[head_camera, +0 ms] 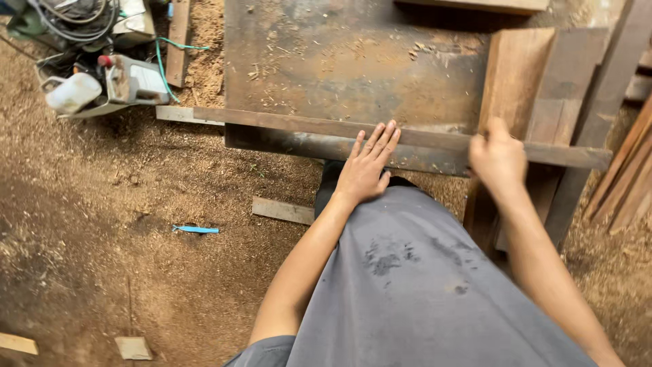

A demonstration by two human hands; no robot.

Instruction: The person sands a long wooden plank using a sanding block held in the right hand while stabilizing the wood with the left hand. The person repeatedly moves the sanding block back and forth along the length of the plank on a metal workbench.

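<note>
Two hands on one long strip (299, 124).
Left hand (363, 170) flat, open on it; right hand (498, 158) blurred, grip unclear. Likely stiff, light; best held mid-length.

A worker in a loose grey T-shirt (414, 285), its front marked by several dark smudges and small stains. The short sleeve on the left arm ends above the elbow, leaving both forearms bare. No gloves, rings or wristwatch on the left hand (365, 166) or the right hand (498, 158). A strip of dark trousers (331, 183) shows beyond the shirt hem.
</note>
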